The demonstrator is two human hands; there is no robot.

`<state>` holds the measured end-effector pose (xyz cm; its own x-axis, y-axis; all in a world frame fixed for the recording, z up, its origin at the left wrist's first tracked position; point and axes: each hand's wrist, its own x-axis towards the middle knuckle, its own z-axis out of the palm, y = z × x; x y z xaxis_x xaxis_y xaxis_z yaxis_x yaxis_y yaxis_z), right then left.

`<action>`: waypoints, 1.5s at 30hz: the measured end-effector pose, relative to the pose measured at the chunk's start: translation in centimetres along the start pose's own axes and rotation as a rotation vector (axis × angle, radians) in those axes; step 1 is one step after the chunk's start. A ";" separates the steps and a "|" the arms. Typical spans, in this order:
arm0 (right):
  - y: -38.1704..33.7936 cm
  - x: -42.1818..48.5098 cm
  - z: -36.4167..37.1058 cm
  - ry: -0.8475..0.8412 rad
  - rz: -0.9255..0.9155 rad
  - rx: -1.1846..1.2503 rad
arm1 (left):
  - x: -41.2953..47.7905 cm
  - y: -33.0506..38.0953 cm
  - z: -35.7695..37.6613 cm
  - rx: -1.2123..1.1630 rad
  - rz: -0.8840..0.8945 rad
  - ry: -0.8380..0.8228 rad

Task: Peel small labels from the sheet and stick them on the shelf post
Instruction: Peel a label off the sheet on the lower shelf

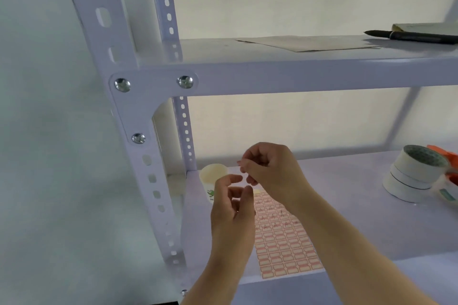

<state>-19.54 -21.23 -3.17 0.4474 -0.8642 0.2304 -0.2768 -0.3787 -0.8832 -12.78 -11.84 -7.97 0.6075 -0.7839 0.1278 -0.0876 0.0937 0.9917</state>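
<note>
While hands meet, right hand [267, 168] pinches — perhaps — label [240, 163], above sheet [285, 245].

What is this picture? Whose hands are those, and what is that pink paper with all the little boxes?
There is no machine here, only a person. A camera worn on the person's head took this picture, so you see what they see when they look down at their own hands.

The white metal thing is a shelf. The label sheet, pink, lies flat on the lower shelf board; it is covered in small stickers. Behind the hands stands a paper cup. Far right sit rolls of tape. On the upper board rests a black pen.

The right hand seems to pinch something tiny at its fingertips, probably a peeled label, though it is too small to be sure. The left hand is raised close to it. The labels go onto the shelf post with the holes.
</note>
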 end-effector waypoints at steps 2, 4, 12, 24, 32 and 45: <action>0.4 2.0 1.2 -0.031 0.001 -0.052 | 0.3 -0.9 0.2 0.017 -0.060 -0.053; 1.0 4.2 2.4 -0.078 0.006 -0.131 | 0.8 -2.0 0.3 0.080 -0.111 -0.098; 4.2 9.9 5.8 -0.286 0.028 -0.276 | 3.3 -5.4 1.4 0.437 -0.139 -0.110; 6.1 11.3 2.8 -0.278 0.005 -0.209 | 5.2 -6.1 2.7 0.441 -0.225 -0.044; 13.3 9.0 -2.4 -0.497 0.029 -0.677 | 5.8 -6.5 3.6 0.546 -0.154 -0.103; 15.1 8.1 -2.2 -0.550 0.034 -0.795 | 5.9 -6.8 3.9 0.637 -0.143 -0.188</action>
<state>-21.98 -34.64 -13.76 0.7081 -0.6795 -0.1920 -0.7012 -0.6447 -0.3044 -11.67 -19.52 -14.04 0.5055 -0.8603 -0.0655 -0.4991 -0.3535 0.7912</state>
